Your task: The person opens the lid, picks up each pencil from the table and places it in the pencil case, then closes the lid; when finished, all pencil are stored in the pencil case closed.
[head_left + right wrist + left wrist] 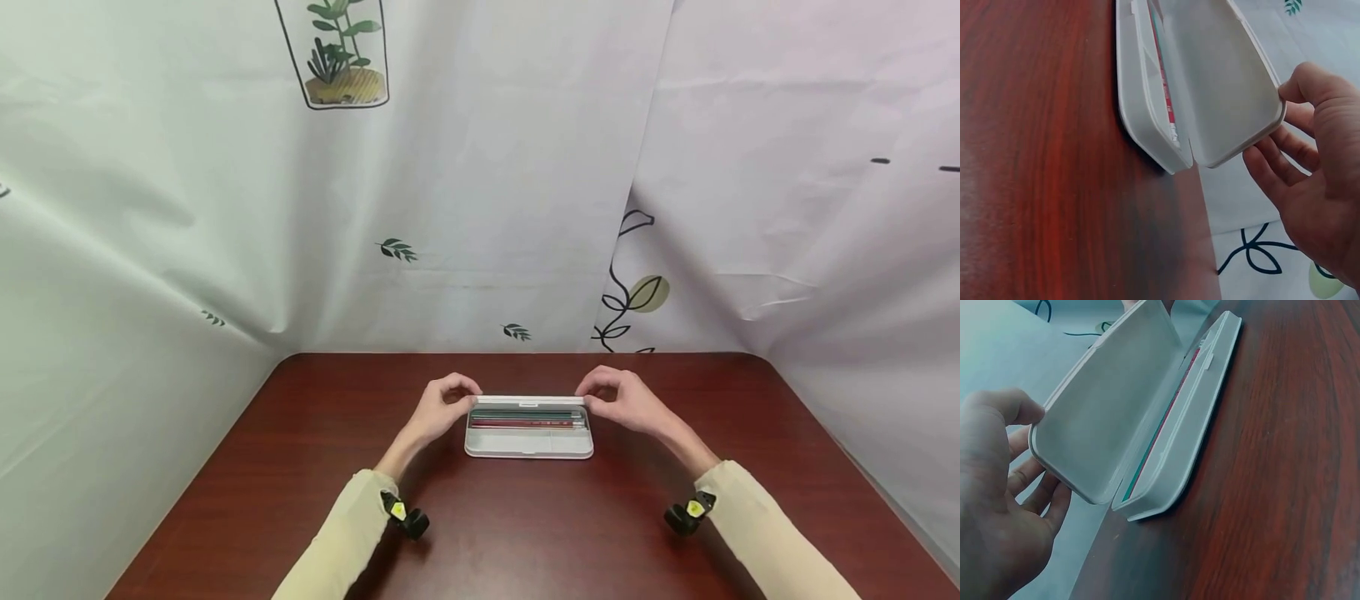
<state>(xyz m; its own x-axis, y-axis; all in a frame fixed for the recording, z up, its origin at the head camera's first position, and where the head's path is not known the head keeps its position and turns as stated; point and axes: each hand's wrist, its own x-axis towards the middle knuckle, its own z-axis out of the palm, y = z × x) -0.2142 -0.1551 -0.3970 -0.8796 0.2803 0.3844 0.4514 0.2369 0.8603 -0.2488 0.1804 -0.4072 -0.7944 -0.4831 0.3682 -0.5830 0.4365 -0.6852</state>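
A white pencil case [495, 443] lies on the table with its lid [495, 400] raised on the far side. Inside, a green pencil [517, 414] and a red pencil [517, 424] lie lengthwise in the back part. At the lid's left end my left hand [438, 408] pinches the corner between thumb and fingers. My right hand [624, 402] pinches the opposite corner in the same way. The left wrist view shows the lid [1110, 400] tilted up from its hinge, the thumb on its inner edge. From the right wrist, the case's base [1135, 106] sits flat on the wood.
The dark red-brown table [525, 525] extends around the case. Behind it and at both sides hangs a pale printed sheet [480, 183] with plant drawings. A black wrist camera [408, 518] is strapped to the left sleeve, another camera [686, 515] to the right.
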